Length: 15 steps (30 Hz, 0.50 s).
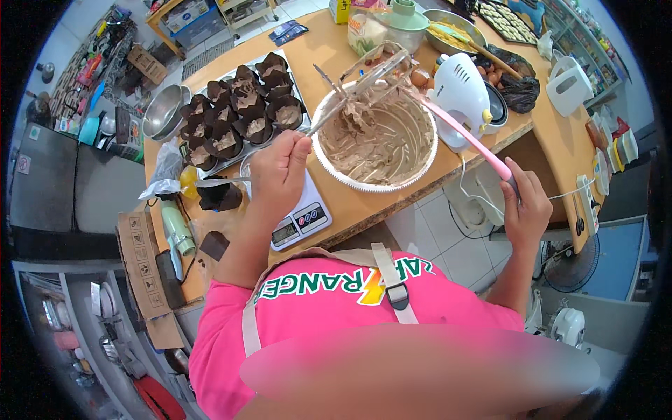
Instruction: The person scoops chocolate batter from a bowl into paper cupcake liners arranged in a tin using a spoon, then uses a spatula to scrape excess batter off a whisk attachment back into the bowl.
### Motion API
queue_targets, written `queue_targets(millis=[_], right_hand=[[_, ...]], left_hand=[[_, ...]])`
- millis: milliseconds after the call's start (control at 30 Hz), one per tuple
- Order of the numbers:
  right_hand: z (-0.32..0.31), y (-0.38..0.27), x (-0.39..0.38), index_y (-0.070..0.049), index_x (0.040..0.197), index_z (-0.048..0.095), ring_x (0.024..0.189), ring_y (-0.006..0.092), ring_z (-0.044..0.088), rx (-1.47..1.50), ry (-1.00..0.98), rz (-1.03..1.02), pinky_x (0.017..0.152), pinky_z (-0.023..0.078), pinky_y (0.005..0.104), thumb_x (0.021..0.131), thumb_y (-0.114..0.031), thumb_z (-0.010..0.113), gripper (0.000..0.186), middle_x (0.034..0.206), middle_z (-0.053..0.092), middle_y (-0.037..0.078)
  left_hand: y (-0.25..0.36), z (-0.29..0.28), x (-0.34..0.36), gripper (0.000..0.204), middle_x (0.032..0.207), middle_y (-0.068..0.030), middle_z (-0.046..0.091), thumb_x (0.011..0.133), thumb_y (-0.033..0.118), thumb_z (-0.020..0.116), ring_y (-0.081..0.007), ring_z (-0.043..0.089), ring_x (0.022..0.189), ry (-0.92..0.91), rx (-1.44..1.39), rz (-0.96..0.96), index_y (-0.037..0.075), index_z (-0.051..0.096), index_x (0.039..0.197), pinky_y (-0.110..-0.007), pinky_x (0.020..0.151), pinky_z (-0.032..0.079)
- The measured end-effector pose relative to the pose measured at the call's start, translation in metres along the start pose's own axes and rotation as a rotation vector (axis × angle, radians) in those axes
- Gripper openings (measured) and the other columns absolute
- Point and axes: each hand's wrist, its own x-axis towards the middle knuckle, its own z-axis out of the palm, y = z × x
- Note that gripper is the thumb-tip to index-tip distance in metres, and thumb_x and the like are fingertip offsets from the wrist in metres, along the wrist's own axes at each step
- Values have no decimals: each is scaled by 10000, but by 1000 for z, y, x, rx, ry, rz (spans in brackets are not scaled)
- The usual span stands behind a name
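Observation:
My left hand (278,171) is closed round the handle of a metal whisk (374,80), its wires smeared with brown batter. The whisk is held over a large white bowl (374,186) whose inside is coated with more batter (381,150). In my right hand (526,204) is a spatula (465,133) with a pink handle, its far end at the whisk above the bowl's rim. Below my left hand stands a white kitchen scale (302,222). Left of that hand, a metal strip (224,181) extends over a dark paper cup (219,194); its other end is hidden.
A tray (305,98) of dark paper cups with batter stands left of the bowl. To the right are a white hand mixer (458,91), eggs (420,78) and a metal bowl (470,19) of yellow mixture. A green bottle (178,229) lies at the table's left edge.

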Motion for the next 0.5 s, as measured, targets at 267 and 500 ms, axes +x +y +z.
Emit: queue_targets(millis=[267, 500], right_hand=[[1, -4, 3, -146, 1124, 660, 654, 247, 594, -82, -17, -79, 556, 445, 352, 810, -209, 676, 321, 788, 595, 55], [2, -5, 9, -184, 1121, 667, 645, 224, 574, -203, -48, -246, 561, 436, 347, 757, -219, 700, 367, 778, 579, 28]], left_hand=[[-1, 9, 1, 209, 596, -133, 547, 940, 230, 551, -318, 558, 519, 32, 241, 113, 55, 603, 838, -382, 479, 413], [-14, 14, -1, 203, 616, -129, 563, 949, 218, 546, -297, 561, 512, 95, 173, 106, 46, 605, 859, -367, 477, 411]])
